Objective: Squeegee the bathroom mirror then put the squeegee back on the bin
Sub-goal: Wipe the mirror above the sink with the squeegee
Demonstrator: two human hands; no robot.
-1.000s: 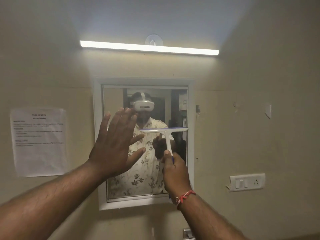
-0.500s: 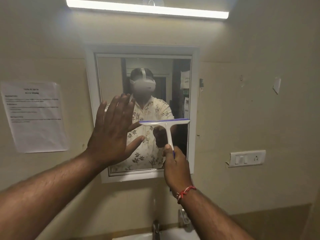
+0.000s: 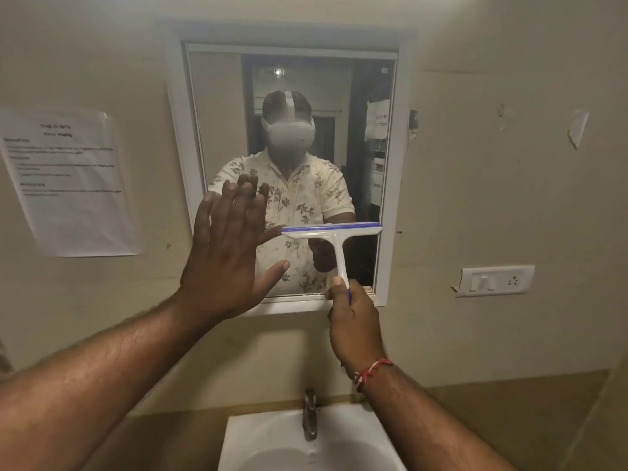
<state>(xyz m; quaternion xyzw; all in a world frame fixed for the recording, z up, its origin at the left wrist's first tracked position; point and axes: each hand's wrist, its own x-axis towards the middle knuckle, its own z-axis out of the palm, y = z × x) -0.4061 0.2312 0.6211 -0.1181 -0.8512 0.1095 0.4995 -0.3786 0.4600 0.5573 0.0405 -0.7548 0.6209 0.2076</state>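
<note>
A white-framed bathroom mirror (image 3: 217,107) hangs on the beige wall ahead. My right hand (image 3: 353,321) grips the handle of a white squeegee (image 3: 334,232) with a blue blade; the blade lies level against the lower right part of the glass. My left hand (image 3: 227,253) is flat with fingers spread, over the mirror's lower left corner and frame. The bin is not in view.
A white sink (image 3: 248,436) with a metal tap (image 3: 310,416) sits directly below. A printed paper sheet (image 3: 68,181) is taped to the wall on the left. A switch plate (image 3: 496,280) is on the right wall.
The squeegee has slid down the right side of the mirror toward its bottom edge. My view has tilted down, so the light left the frame and the sink came in.
</note>
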